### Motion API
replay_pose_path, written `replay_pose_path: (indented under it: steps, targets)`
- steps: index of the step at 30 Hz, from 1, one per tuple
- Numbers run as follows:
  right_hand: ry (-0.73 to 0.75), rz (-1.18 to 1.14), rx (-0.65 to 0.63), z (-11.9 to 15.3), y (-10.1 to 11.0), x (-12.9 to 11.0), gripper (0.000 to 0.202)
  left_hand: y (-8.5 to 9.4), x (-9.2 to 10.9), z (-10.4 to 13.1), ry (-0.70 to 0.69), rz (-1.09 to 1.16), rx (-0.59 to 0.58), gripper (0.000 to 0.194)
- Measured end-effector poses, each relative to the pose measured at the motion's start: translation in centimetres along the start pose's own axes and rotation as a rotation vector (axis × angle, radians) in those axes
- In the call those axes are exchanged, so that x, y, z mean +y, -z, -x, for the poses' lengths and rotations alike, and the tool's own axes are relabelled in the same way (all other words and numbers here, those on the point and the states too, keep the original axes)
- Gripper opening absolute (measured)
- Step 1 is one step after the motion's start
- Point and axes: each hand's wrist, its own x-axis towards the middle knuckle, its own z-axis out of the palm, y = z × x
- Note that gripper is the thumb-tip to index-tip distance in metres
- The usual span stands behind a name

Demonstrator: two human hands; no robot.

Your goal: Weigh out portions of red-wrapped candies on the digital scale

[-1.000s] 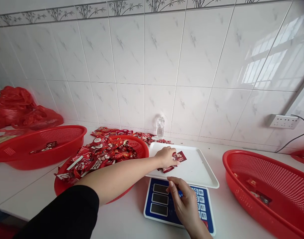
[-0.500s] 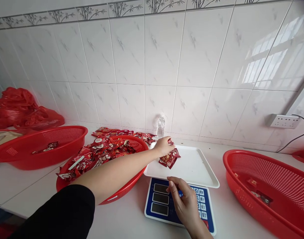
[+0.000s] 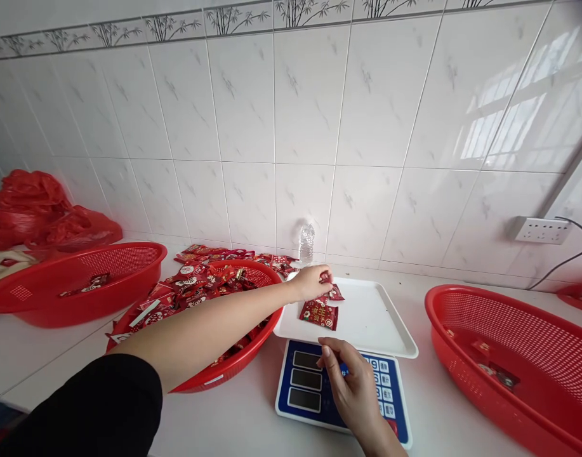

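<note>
My left hand [image 3: 313, 283] reaches over the white weighing tray [image 3: 371, 317]. Its fingers are closed on a small red snack packet [image 3: 325, 278]. Under and beside that hand, a red packet with gold lettering [image 3: 320, 315] lies flat on the tray, and another red packet [image 3: 336, 292] is partly covered. Above the blue keypad of the digital scale [image 3: 306, 379], my right hand [image 3: 352, 384] is loosely curled, thumb near forefinger, with nothing visible in it. A red basket heaped with packets [image 3: 271, 279] stands left of the tray, partly behind my left forearm.
Another red basket [image 3: 143, 257] with a few packets is at far left, before red plastic bags [image 3: 31, 203]. At right stands a red basket [image 3: 443, 336] with a few small items. A clear bottle [image 3: 306, 244] and loose packets [image 3: 202, 252] are by the tiled wall.
A gold-lettered packet that hung at my left hand now lies on the tray. My left hand has shifted slightly away from it. My right hand has stayed put.
</note>
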Motion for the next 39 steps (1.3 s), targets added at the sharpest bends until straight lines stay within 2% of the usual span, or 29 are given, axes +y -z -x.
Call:
replay_pose_path:
  steps: [4,8,11,14,17,21,25,28,33,36,39]
  targets:
    - [-0.003,-0.005,-0.011,-0.1,0.0,-0.1,0.025,-1.4,-0.8,1.9,-0.029,-0.144,-0.143,0.02]
    - [0.02,-0.011,0.0,-0.2,-0.1,-0.1,0.024,-1.8,-0.8,3.0,-0.018,-0.297,-0.321,0.064]
    - [0.03,-0.03,0.007,-0.1,-0.1,-0.1,0.024,-1.4,-0.4,3.1,0.027,-0.308,-0.424,0.08]
    - [0.026,-0.03,-0.001,0.0,0.0,-0.2,0.023,-1.1,-0.2,3.0,0.041,-0.329,-0.429,0.077]
    - [0.029,-0.026,-0.005,0.0,0.0,-0.2,0.022,-1.2,-0.6,2.8,0.01,-0.369,-0.379,0.069]
    - [0.039,-0.025,-0.012,-0.1,0.0,-0.2,0.021,-1.5,-1.2,2.3,-0.049,-0.312,-0.314,0.062]
    - [0.054,-0.03,-0.013,-0.1,-0.1,-0.2,0.02,-1.4,-1.0,0.7,-0.06,-0.278,-0.181,0.053]
    - [0.044,-0.027,-0.013,0.0,-0.2,-0.1,0.02,-1.7,-0.7,-1.0,0.008,-0.33,-0.136,0.051]
    - [0.042,-0.026,-0.015,0.0,-0.3,0.0,0.02,-3.0,-1.4,-3.2,0.166,-0.472,-0.201,0.062]
    - [0.058,-0.019,-0.016,-0.1,-0.3,0.0,0.02,-3.3,-2.0,-4.1,0.186,-0.477,-0.316,0.071]
    - [0.067,-0.019,-0.013,-0.1,-0.3,0.0,0.02,-3.1,-2.0,-4.7,0.167,-0.478,-0.395,0.068]
